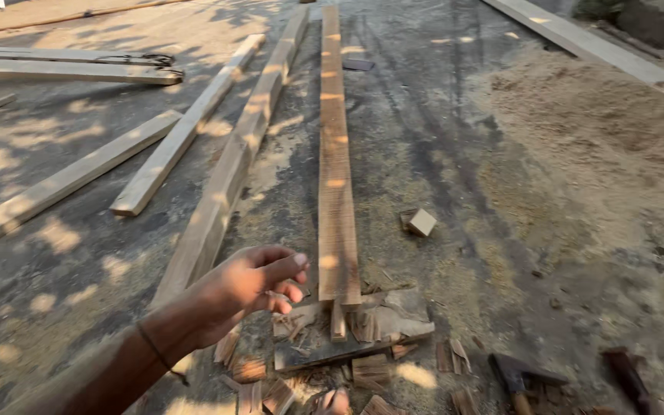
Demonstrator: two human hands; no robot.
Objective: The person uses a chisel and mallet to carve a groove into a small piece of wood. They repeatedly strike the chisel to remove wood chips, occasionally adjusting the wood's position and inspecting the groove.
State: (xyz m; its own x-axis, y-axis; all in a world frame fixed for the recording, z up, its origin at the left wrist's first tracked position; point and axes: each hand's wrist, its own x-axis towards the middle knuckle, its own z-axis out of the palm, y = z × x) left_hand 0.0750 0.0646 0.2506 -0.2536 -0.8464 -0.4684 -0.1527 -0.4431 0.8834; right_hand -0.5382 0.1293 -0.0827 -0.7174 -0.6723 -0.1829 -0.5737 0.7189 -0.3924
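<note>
One hand in view: left hand [259, 284], fingers loosely curled, holding nothing.
Plank position: long plank [336, 165] lies just right of that hand, near end resting on a flat slab [363, 330].
Plank axis: near to far.
Right hand: out of frame; state cannot be told.
Cut off: hatchet [518, 378] at near right edge.
</note>
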